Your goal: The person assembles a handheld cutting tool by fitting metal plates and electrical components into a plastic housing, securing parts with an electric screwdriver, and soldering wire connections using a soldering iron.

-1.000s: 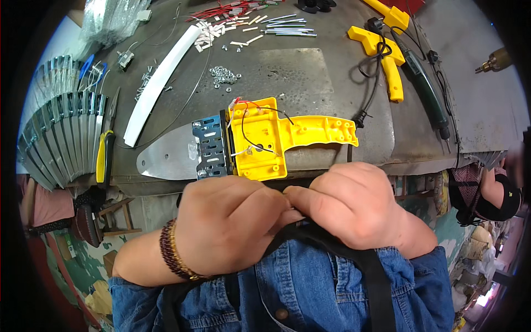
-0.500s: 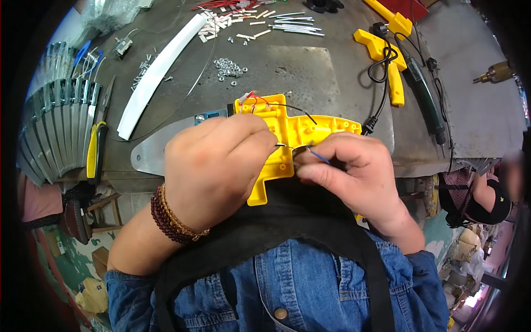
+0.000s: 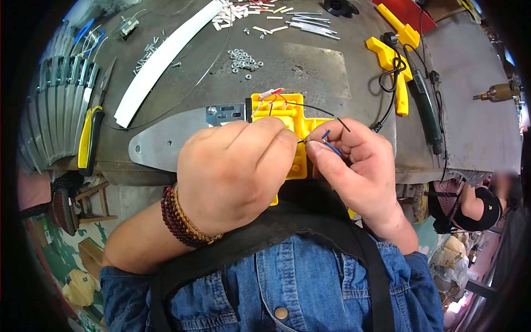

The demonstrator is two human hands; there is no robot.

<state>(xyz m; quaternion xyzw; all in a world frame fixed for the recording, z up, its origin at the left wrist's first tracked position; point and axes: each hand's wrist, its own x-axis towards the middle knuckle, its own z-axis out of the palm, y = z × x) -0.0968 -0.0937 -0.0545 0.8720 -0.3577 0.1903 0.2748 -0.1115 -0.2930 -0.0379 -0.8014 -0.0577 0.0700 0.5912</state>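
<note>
Over a yellow plastic tool housing (image 3: 296,110), my left hand (image 3: 238,166) is closed in a pinch on a thin dark wire (image 3: 301,142). Opposite it, my right hand (image 3: 357,163) pinches the same wire's other side between thumb and forefinger, with a blue wire (image 3: 332,148) sticking out of its grip. The twist or joint between the fingertips is too small to make out. From the housing, red and white wires (image 3: 274,94) rise, and a loose black wire (image 3: 315,108) arches over to my right fingers. A flat metal blade (image 3: 166,133) extends left from the housing; my left hand hides part of both.
Several blades (image 3: 66,99) and a yellow-black utility knife (image 3: 90,138) lie left, beside a white curved strip (image 3: 166,63). Nuts (image 3: 243,60), metal rods (image 3: 312,25) and small white pieces (image 3: 238,14) lie behind. Yellow housings (image 3: 395,66) and a dark corded tool (image 3: 425,113) lie right.
Both hands have shifted slightly up and to the right, covering more of the housing. My right hand has turned a little, showing more of the blue wire. Both pinches stay closed.
</note>
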